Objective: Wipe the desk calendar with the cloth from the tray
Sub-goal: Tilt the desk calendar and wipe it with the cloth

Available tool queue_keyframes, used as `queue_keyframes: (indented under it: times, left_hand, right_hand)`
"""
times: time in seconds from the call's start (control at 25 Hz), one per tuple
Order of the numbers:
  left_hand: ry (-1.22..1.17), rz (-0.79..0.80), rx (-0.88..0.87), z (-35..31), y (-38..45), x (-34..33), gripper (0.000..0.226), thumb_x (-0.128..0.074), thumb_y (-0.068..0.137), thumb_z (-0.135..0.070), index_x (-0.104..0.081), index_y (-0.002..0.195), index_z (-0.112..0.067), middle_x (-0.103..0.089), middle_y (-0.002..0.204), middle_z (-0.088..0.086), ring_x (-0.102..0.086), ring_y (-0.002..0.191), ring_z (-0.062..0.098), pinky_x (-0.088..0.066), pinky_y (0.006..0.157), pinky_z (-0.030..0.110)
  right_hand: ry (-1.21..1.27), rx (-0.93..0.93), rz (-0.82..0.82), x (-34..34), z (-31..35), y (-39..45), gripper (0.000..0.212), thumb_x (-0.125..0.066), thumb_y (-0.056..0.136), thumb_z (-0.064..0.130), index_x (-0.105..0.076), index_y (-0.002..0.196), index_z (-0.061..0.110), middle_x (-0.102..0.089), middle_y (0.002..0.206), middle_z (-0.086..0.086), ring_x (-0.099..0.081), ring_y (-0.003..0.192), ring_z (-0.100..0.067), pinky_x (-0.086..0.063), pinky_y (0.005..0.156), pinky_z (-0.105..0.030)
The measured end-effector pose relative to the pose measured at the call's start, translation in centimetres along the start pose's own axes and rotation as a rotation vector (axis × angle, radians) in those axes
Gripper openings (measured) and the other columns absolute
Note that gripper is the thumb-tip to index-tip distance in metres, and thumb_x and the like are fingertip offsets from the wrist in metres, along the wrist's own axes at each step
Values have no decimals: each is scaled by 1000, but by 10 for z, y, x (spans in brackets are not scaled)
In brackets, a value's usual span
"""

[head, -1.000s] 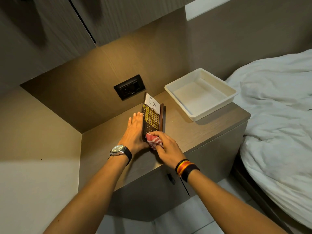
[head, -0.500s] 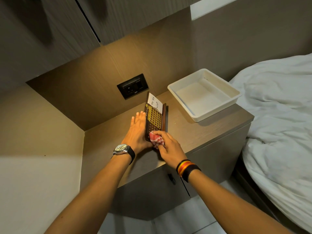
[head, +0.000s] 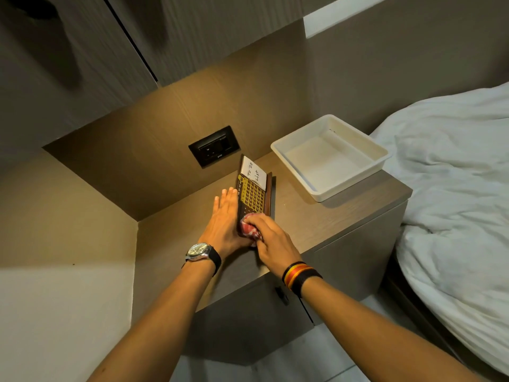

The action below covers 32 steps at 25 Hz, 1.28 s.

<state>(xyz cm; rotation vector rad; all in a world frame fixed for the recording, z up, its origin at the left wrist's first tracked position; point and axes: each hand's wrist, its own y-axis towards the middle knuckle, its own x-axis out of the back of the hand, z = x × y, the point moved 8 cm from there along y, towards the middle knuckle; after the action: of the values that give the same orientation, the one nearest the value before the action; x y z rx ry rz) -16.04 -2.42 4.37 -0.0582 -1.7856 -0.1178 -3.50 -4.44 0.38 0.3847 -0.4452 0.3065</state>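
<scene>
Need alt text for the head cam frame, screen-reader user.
A right hand presses a bunched red-and-white cloth on the near end of a desk calendar lying on a nightstand, the left hand flat beside it. A white tray sits behind, bed to the right.

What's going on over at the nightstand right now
A person is wiping a desk calendar that lies on the nightstand. The right hand presses a bunched red and white cloth onto the calendar's near end, while the left hand lies flat against its left edge, steadying it. The white tray sits behind to the right with nothing visible inside.
</scene>
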Motion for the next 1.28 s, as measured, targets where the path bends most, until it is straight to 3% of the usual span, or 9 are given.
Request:
queue_keyframes:
  times: [0.12,0.28,0.44,0.52,0.64,0.8,0.96,1.16,1.28]
  left_hand:
    - [8,-13,3,-2,0,0,135,-91,68,-39,2,161,-7,-3,170,16,9,156,26,9,127,42]
    - [-16,-5,7,1,-3,-2,136,-90,69,-41,4,161,-7,-1,171,15,10,157,27,9,127,43]
    - [0,3,18,0,3,-2,137,-91,68,-41,3,161,-6,-1,171,16,9,157,28,8,127,44]
    - [-11,6,15,-1,2,-1,135,-90,70,-41,3,161,-6,-1,170,16,9,157,27,9,127,44]
    - [-6,-3,9,-2,0,-1,138,-91,67,-43,4,161,-7,-2,171,16,10,157,28,7,127,47]
    - [-27,-15,44,-3,3,-2,134,-90,69,-41,1,161,-7,-4,170,15,8,157,27,8,127,45]
    - [-36,-18,34,0,0,-2,130,-88,73,-40,2,161,-7,-3,170,16,10,156,25,11,125,41]
    - [-32,-14,44,-3,1,-3,132,-90,70,-35,3,161,-8,-4,171,14,10,156,25,11,125,39]
    - [-47,-23,69,0,-2,-2,129,-89,73,-33,2,161,-8,-5,171,16,9,156,24,11,125,39]
  right_hand:
    - [-25,-23,-38,-1,12,18,63,-60,92,-5,-49,149,20,-44,159,-2,-39,150,-21,-37,123,-41]
    - [-10,48,34,-14,6,-13,68,-61,93,-3,-44,154,22,-41,162,0,-36,153,-19,-35,124,-40]
    - [24,-63,-13,-3,-3,14,67,-57,95,-2,-43,156,23,-37,166,0,-33,155,-20,-33,126,-41]
    - [21,-23,26,-8,1,6,69,-57,95,-1,-41,157,24,-37,165,1,-32,155,-18,-30,126,-39]
    - [39,14,78,-9,-5,-10,69,-58,95,-1,-41,156,27,-41,163,3,-35,153,-16,-33,125,-40]
    - [94,-108,-38,3,-1,29,61,-56,94,-4,-50,149,22,-47,157,0,-44,147,-19,-38,123,-41]
    - [28,20,61,-13,4,-5,65,-58,94,-1,-46,152,27,-43,160,3,-35,152,-14,-19,124,-27]
    - [73,-85,-44,5,4,35,60,-56,93,-5,-52,146,23,-48,155,0,-46,145,-19,-39,122,-40]
    - [76,-27,3,-6,9,23,62,-56,92,-5,-51,147,24,-49,155,2,-43,147,-17,-36,124,-38]
